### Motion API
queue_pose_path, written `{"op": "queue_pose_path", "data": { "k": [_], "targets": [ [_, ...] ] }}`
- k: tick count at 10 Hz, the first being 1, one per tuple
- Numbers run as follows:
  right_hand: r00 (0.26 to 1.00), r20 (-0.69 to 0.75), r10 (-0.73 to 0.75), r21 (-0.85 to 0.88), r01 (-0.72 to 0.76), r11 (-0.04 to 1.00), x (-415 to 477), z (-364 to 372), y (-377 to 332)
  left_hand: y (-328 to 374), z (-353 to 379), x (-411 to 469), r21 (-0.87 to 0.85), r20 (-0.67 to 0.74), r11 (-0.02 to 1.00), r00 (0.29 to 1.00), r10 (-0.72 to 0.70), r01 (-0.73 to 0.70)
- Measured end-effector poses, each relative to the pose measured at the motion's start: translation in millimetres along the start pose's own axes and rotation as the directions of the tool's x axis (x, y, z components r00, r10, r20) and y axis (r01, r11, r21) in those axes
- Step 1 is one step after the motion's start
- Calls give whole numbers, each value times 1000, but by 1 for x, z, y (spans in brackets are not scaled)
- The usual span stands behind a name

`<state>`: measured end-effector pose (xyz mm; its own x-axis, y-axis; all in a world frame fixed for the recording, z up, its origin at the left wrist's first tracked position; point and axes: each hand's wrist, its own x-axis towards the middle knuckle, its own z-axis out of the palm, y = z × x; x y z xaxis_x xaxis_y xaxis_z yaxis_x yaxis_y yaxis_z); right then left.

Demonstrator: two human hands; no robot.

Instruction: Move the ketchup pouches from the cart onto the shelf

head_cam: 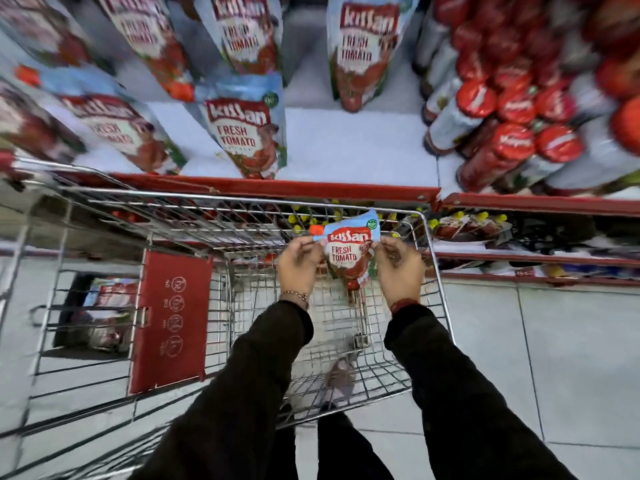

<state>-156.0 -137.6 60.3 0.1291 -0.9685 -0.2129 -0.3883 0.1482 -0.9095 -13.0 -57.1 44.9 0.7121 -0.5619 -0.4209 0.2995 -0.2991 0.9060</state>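
Pinching the pouch (348, 252) at its top corners, left hand (298, 268) and right hand (401, 268) closed on it, I'd lift it clear of the cart (433, 271) and stand it in the shelf (346, 143) gap.

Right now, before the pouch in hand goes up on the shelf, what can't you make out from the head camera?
- Head view: pouches left in the cart, since motion blur smears the dark shape on its mesh floor.
- The held pouch: its lower end is partly hidden by the left hand and right hand.
- Lower shelf items: too dark and small.
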Motion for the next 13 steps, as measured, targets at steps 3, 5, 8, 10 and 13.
{"op": "queue_pose_path", "data": {
  "k": [3, 5, 8, 10, 13],
  "targets": [
    [984, -91, -151, 176, 165, 970, -13, -30, -111, 113, -3, -41, -94, -21, 962, 966, 256, -257],
    [953, -188, -240, 199, 276, 940, 6, -47, -167, 181, 15, -39, -86, -31, 906, 910, 413, -414],
    [989, -116, -90, 291, 120, 949, 50, -40, -164, 196, 45, -4, 14, 6, 881, 881, 473, -473],
    [992, -75, -106, 233, 121, 965, 50, -37, -159, 182, 44, 3, 32, -16, 899, 900, 437, -436],
    [962, -72, -265, 112, 272, 956, 39, -44, -168, 192, 44, -22, -84, 7, 890, 893, 449, -447]
  ]
}}
